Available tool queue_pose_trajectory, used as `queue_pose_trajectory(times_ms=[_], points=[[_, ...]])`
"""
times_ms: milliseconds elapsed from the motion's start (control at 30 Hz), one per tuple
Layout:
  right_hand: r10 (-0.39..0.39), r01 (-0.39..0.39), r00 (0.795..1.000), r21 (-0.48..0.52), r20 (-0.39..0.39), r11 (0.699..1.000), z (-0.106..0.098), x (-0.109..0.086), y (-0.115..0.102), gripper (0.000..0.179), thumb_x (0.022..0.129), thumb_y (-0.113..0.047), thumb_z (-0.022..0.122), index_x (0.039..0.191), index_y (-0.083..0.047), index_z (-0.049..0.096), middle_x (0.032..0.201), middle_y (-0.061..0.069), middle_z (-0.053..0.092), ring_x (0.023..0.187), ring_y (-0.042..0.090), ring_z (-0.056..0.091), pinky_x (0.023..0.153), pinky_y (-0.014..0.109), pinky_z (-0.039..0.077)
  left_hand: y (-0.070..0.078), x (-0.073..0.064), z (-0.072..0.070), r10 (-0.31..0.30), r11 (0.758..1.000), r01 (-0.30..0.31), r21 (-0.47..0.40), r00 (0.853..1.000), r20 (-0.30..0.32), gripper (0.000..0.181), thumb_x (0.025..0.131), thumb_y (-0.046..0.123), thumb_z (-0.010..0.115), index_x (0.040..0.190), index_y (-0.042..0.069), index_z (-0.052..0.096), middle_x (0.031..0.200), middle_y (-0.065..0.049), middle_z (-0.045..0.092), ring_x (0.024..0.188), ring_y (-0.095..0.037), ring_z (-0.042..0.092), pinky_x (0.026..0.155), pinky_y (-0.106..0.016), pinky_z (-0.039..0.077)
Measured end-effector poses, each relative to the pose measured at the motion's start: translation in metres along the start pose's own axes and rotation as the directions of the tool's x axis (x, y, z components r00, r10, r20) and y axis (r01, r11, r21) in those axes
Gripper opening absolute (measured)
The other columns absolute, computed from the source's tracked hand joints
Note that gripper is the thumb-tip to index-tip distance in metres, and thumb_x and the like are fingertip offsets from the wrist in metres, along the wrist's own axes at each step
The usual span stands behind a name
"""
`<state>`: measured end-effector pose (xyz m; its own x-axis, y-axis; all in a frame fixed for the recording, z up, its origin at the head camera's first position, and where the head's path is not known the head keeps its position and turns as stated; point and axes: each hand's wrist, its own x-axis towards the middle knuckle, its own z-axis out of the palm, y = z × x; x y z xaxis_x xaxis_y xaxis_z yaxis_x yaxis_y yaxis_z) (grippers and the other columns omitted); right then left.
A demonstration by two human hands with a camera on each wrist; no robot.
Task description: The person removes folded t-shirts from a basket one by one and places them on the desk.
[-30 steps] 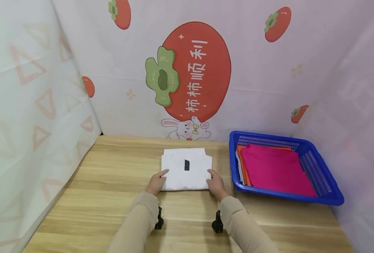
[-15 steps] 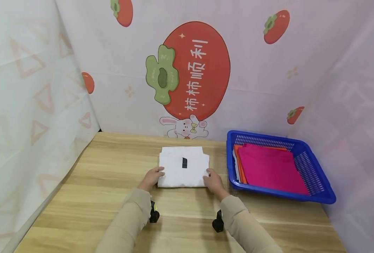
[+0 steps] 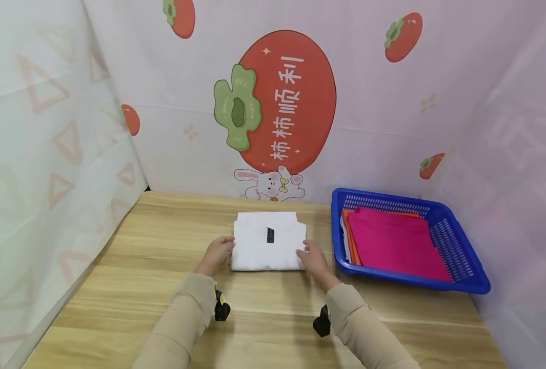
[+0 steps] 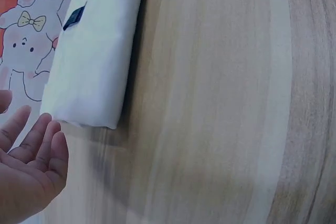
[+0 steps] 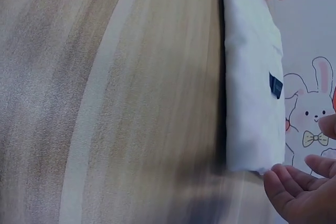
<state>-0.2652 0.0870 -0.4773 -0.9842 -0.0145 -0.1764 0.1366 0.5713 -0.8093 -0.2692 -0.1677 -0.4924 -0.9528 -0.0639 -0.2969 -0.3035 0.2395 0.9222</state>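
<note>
A folded white shirt point(image 3: 269, 251) with a small black label point(image 3: 270, 235) lies flat on the table in front of me. Beside its left edge is my left hand point(image 3: 217, 252), fingers relaxed and slightly bent; in the left wrist view the fingertips are by the shirt's corner without pinching it. My right hand point(image 3: 315, 260) is at the opposite edge. In the right wrist view its fingertips point(image 5: 277, 174) meet the near corner or lie just beside it, with the thumb apart. Whether either hand still touches the cloth is hard to tell.
A blue plastic basket point(image 3: 473, 261) stands to the right on the wooden table point(image 3: 171, 225). Inside it are a folded magenta cloth point(image 3: 395, 246), an orange one point(image 3: 352, 246) and a whitish one beneath. Printed fabric walls point(image 3: 162, 154) enclose the back and sides.
My left hand has let go of the shirt's left edge and moved outward. The right hand's hold has loosened at the other edge. The shirt stays folded on the table.
</note>
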Motion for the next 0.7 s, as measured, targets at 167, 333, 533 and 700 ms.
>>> queue_pose_trajectory(times_ms=[167,333,533,700], points=[[-0.018,0.018,1.000,0.015,0.016,1.000,-0.007,-0.003,-0.008,0.042,0.086,-0.018,0.049,0.121,0.004,0.041,0.116,0.025,0.046,0.105,0.036,0.044,0.084,0.043,0.037,0.012,-0.006,-0.002,0.028,0.998,-0.026,-0.054,0.999,0.045,0.037,0.089,0.013,0.043,0.122,-0.005,0.043,0.123,-0.023,0.041,0.112,-0.035,0.038,0.090,-0.044,0.033],[-0.048,0.046,0.998,0.053,0.035,0.998,-0.016,-0.007,-0.014,0.041,0.085,-0.019,0.050,0.119,0.004,0.043,0.114,0.025,0.048,0.103,0.035,0.046,0.083,0.043,0.038,0.023,-0.012,-0.005,0.055,0.996,-0.049,-0.081,0.996,0.076,0.037,0.090,0.014,0.043,0.122,-0.004,0.042,0.124,-0.021,0.040,0.113,-0.034,0.038,0.092,-0.044,0.031],[-0.082,0.074,0.994,0.103,0.078,0.992,-0.031,-0.013,-0.021,0.039,0.086,-0.017,0.049,0.117,0.005,0.043,0.113,0.025,0.047,0.103,0.035,0.045,0.084,0.044,0.037,0.040,-0.021,0.002,0.084,0.990,-0.074,-0.118,0.994,0.077,0.036,0.089,0.013,0.045,0.120,-0.005,0.043,0.123,-0.021,0.042,0.112,-0.034,0.040,0.091,-0.042,0.032],[-0.052,0.046,0.995,0.080,0.080,0.996,-0.044,-0.013,-0.026,0.041,0.087,-0.021,0.048,0.120,0.003,0.043,0.114,0.022,0.048,0.104,0.032,0.045,0.085,0.043,0.036,0.052,-0.027,0.015,0.079,0.988,-0.068,-0.137,0.994,0.079,0.033,0.088,0.012,0.046,0.118,-0.004,0.045,0.122,-0.021,0.044,0.111,-0.034,0.041,0.089,-0.041,0.034]])
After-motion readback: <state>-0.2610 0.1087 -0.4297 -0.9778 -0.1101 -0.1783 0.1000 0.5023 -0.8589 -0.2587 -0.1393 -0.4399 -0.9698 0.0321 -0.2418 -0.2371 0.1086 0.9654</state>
